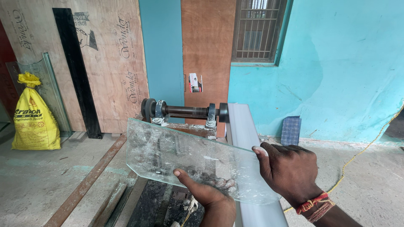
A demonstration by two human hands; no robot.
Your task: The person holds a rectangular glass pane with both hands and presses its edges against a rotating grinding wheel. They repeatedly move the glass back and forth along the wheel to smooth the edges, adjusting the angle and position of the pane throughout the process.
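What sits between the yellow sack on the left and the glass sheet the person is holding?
In the head view, between the yellow sack and the glass sheet lie bare concrete floor, a black plank leaning on plywood, and a rusty metal bar.

Turquoise wall (336,63), barred window (257,29), plywood sheets (109,54) leaning, yellow sack (33,120), grey concrete floor (33,185)

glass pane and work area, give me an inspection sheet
surface: grey concrete floor, dusty
job's things: clear glass pane, smeared, held tilted before the grinder shaft
clutter: yellow sack, blue tile, plywood sheets against the wall
grippers: left hand under the pane's lower edge; right hand gripping its right end, fingers over the edge
cables: yellow cord on the floor
surroundings: turquoise wall, barred window
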